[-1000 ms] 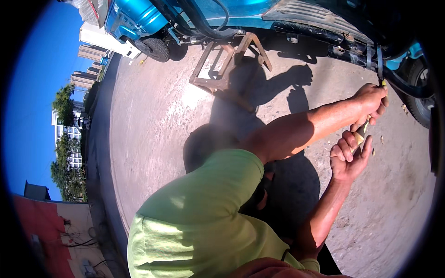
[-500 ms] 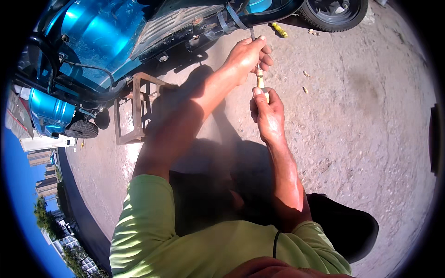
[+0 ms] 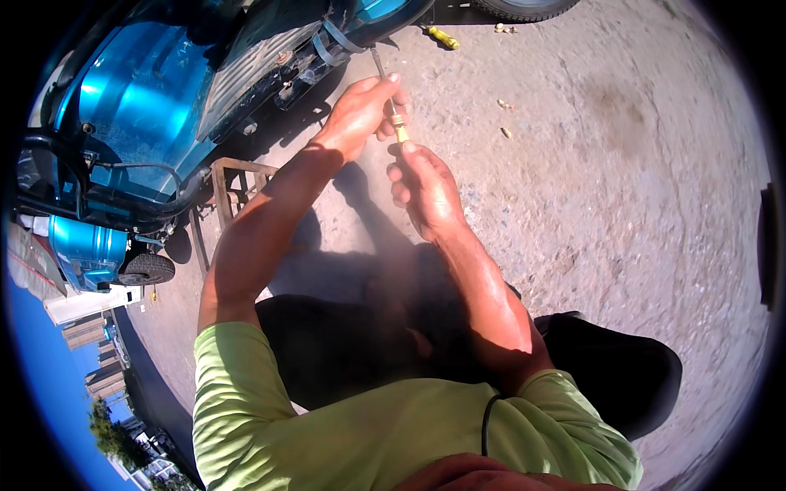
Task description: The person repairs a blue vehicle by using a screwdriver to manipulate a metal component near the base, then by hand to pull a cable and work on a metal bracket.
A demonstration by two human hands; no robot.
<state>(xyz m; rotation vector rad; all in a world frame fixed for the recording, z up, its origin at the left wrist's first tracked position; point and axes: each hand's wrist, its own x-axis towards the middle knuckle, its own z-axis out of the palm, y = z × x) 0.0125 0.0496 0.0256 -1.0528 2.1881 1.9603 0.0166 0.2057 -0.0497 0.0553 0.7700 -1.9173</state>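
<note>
A screwdriver with a pale yellow handle and a thin metal shaft slants up toward the lower frame of a blue vehicle. My left hand is closed around its shaft, thumb on top. Below it, my right hand grips the handle, and much of the handle is hidden inside that palm. The tip points at the dark frame rail, near two grey straps. Whether the tip touches the rail I cannot tell.
On the ground past my hands lies another yellow-handled tool. A rusty metal frame stand sits left of my left forearm. Small pale scraps dot the concrete. A wheel shows at the top edge.
The view has turned, so the vehicle and ground appear shifted left. Both hands keep hold of the screwdriver, which now leans more to the left. My right hand's fingers look looser around the handle.
</note>
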